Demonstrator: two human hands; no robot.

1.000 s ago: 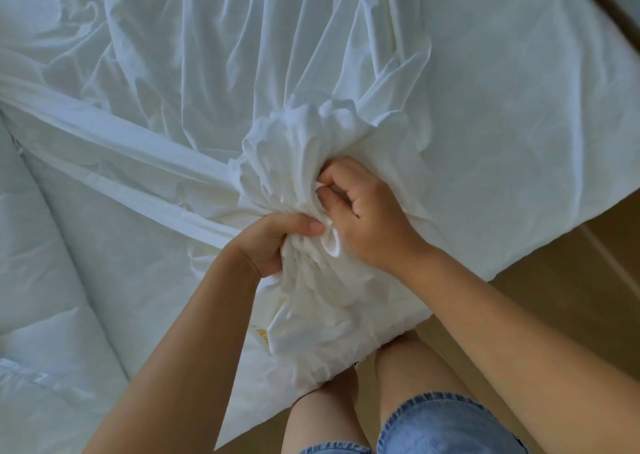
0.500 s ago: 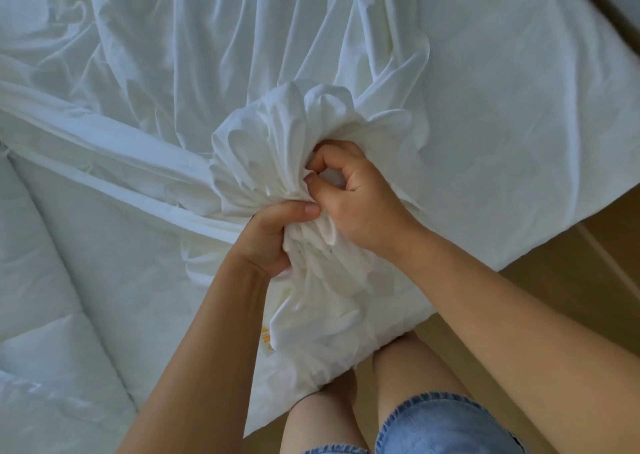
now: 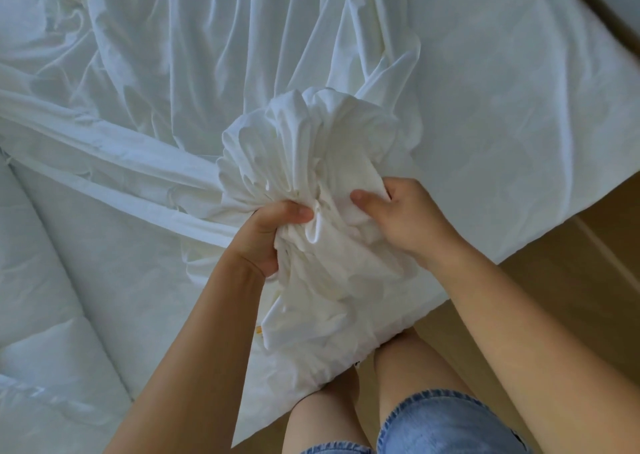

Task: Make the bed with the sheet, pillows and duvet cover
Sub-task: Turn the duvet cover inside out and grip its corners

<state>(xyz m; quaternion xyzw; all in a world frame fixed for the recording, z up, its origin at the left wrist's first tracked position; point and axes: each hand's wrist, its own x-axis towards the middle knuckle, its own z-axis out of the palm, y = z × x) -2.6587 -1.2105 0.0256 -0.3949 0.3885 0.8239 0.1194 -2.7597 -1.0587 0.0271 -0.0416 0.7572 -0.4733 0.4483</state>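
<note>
Both hands on the cover [image 3: 311, 148], gathered into a bunch just above the bed's [image 3: 519, 134] near corner.

- Left hand [image 3: 273, 235]: tight fist round the neck of the bunch, thumb across the folds. Looks like it's there to keep the gathered layers from sliding out.
- Right hand [image 3: 405, 221]: just right of the bunch, thumb on top of a fold, fingers tucked in behind it and hidden. Pinching cloth, probably feeding the next fold in or hunting for a corner or opening. Can't tell which.
- Rest of the cover fans out beyond the bunch in long creases, with a taut hem band running off to its left.
- Quilted duvet [image 3: 52, 297] is left of and below the bunch, partly under the cover.

Edges and room: bed edge runs diagonally just right of the bunch, bare floor [image 3: 588, 273] past it. Knees [image 3: 398, 377] sit right below the bunch, so little room towards the body. Open room is beyond the bunch and to its left across the bed.
</note>
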